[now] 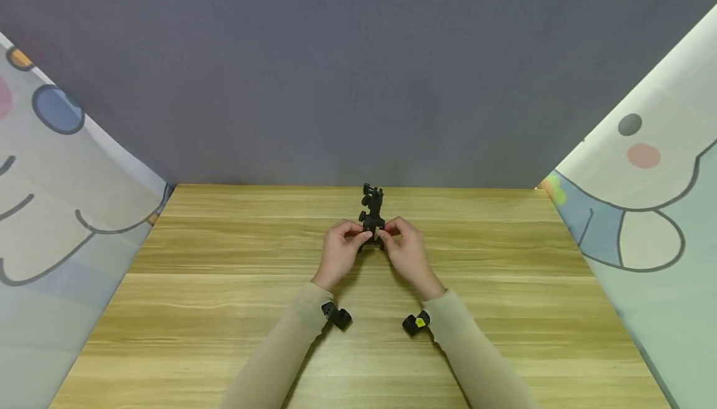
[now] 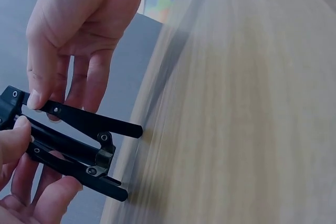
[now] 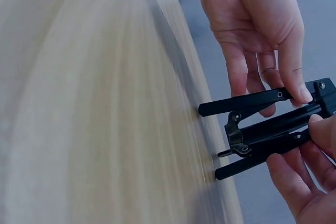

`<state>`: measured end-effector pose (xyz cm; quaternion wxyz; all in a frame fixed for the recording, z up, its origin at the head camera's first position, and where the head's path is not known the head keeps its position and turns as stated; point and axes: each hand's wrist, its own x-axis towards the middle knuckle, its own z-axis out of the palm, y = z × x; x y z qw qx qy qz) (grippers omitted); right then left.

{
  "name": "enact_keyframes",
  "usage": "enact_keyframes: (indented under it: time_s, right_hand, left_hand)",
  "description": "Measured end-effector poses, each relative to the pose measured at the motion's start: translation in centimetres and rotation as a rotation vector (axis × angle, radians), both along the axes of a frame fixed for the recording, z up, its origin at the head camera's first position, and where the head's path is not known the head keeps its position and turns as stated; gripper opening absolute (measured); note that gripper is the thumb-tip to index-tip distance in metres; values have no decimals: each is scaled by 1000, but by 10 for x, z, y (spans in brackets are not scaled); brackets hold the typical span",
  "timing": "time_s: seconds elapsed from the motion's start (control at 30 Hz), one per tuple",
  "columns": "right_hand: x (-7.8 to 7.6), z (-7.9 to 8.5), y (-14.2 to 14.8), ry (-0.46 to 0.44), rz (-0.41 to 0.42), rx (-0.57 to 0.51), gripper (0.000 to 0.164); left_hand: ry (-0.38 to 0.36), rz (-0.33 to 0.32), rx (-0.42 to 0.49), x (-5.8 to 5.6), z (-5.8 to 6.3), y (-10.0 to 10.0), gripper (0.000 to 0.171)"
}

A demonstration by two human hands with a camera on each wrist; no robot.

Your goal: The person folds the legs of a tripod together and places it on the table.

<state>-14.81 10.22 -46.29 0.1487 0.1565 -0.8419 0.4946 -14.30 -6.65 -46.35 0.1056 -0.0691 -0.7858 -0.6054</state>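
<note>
Nearest the camera, the beige left sleeve [image 1: 269,353] and right sleeve [image 1: 476,353] reach toward a black mini tripod [image 1: 375,200], which is held over the counter [image 1: 168,334], its knobbed end pointing away from the person. The left hand [image 1: 338,250] pinches the leg on the tripod's left between thumb and fingers; the right hand [image 1: 411,253] pinches the opposite leg [image 2: 94,121] the same way. Whether the leg tips touch the counter is unclear. Between these legs run the tripod's central rod [image 2: 65,140] and a hinge bracket [image 2: 104,157].

Working the legs well likely calls for equal pressure from both hands, so the tripod does not twist. Fingertips are best kept off the bracket, where they could be nipped, and a stiff hinge should be eased rather than forced.

Wrist cameras [image 1: 338,317] sit on the near side of the tripod; a grey partition [image 1: 358,73] rises beyond it, with cartoon-printed panels [image 1: 644,222] far to either side.
</note>
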Motion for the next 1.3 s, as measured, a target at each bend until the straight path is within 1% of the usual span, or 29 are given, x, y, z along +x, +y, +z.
enact_keyframes:
  time_s: [0.17, 0.33, 0.53, 0.7, 0.83, 1.07, 1.3]
  right_hand:
    - [0, -2, 0, 5, -4, -16, 6]
    - [-1, -3, 1, -32, 2, -64, 5]
    - [-1, 0, 1, -60, 28, -100, 5]
    - [1, 1, 3, -72, 30, -96, 6]
    - [3, 2, 4, -76, 33, -85, 6]
    - [8, 4, 5, -88, 54, -87, 5]
    - [15, 7, 2, -78, 64, -87, 4]
  left_hand:
    - [4, 3, -5, 0, -1, 0, 8]
    - [13, -4, -2, 0, -1, -1, 7]
    - [17, -18, -7, 0, 0, -5, 9]
    - [12, -43, -46, 2, 1, -8, 11]
    - [-1, -46, -72, 2, 1, -10, 11]
    - [-43, -21, -49, 0, 2, -12, 10]
    - [-49, -23, -39, -3, 0, -16, 7]
